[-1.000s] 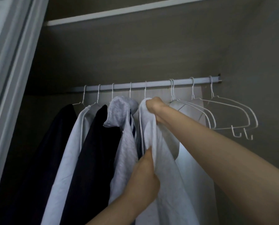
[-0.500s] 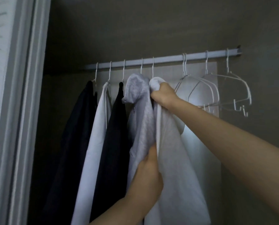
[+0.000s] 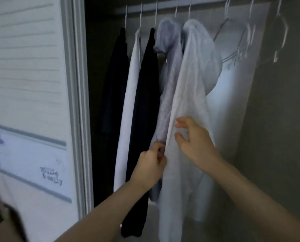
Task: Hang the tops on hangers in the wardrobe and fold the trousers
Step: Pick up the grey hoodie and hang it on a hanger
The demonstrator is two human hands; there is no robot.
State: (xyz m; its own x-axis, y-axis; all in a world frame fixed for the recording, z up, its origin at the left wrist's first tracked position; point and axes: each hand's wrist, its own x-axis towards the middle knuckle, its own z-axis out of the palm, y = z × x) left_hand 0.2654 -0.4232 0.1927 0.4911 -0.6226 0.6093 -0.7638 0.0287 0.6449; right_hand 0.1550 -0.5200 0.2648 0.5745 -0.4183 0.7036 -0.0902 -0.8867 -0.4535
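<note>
A white top (image 3: 192, 81) hangs on a white wire hanger from the wardrobe rail (image 3: 203, 5), rightmost of the hung clothes. My left hand (image 3: 150, 165) pinches its front edge at about waist height. My right hand (image 3: 193, 142) lies against the cloth just to the right, fingers spread and loosely bent. A grey top (image 3: 170, 55) hangs directly to the left, touching the white one. Further left hang a black garment (image 3: 144, 105), a white garment (image 3: 128, 109) and a dark garment (image 3: 114, 79).
Empty white wire hangers (image 3: 240, 41) hang on the rail to the right, near the wardrobe's side wall (image 3: 281, 119). A white sliding door (image 3: 32, 84) with a grey frame stands at the left. The view is dim and blurred.
My right hand has left the top's shoulder at the hanger and come down to waist height. My left hand has slid lower along the edge. The view has dropped and shifted left.
</note>
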